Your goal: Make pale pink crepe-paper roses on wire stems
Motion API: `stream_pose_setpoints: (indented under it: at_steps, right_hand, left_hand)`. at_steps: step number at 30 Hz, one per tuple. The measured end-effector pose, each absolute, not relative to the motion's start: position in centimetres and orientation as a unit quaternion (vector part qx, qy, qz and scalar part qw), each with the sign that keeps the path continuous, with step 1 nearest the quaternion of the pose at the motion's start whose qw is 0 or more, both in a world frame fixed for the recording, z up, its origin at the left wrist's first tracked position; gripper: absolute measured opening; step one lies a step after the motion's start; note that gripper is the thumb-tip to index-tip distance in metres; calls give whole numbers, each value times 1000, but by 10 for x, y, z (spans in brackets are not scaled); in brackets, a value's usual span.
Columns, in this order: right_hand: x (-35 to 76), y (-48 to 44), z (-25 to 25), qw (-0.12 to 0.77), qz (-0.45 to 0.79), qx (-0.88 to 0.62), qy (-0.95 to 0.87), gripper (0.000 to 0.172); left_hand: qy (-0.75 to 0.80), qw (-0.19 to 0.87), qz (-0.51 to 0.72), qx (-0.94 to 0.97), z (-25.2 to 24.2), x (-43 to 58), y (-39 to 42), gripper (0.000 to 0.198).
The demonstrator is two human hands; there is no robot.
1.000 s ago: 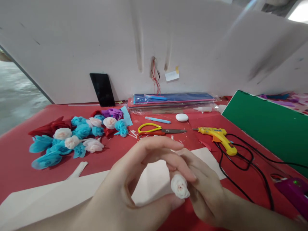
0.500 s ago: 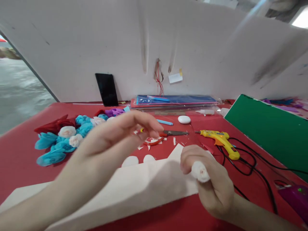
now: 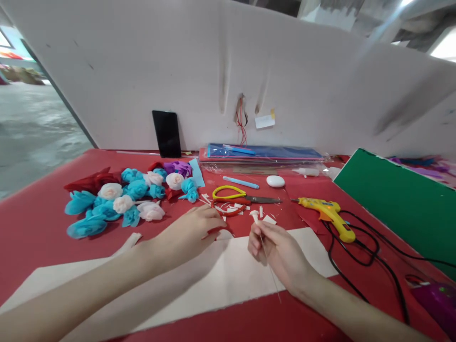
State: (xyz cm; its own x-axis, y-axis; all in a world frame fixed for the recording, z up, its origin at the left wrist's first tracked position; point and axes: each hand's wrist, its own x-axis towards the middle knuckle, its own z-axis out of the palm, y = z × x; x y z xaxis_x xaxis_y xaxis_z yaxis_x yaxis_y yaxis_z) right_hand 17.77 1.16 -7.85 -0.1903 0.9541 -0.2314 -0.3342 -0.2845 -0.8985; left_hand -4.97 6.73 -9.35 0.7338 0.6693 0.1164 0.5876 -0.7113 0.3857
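Note:
My right hand pinches a small pale paper flower by its base. A thin wire stem runs down from it past the palm. My left hand reaches palm down over the near edge of a long cream paper strip, its fingers slightly bent and thumb apart. By its fingertips lies a pale oval paper piece, partly covered by the hand. Just beyond are scissors with one yellow and one red handle, lying among white paper scraps.
Blue, white, red and purple paper flowers lie at left. A yellow glue gun with black cable and a green board are at right. A phone leans on the wall; a white oval object and blue pen lie farther back.
My left hand has lowered from in the air to the oval pieces. The right hand has turned and moved left, so the flower now points away and its wire stem shows.

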Motion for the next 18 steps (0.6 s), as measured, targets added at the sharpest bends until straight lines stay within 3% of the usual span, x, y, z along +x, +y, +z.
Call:
stream_pose_setpoints:
  at_steps: [10, 18]
  right_hand:
    - [180, 11, -106, 447, 696, -423, -371, 42]
    - [179, 11, -104, 454, 700, -423, -353, 53]
  left_hand:
    - [358, 97, 116, 921, -113, -50, 77, 25]
    - [353, 117, 149, 916, -122, -49, 81, 27]
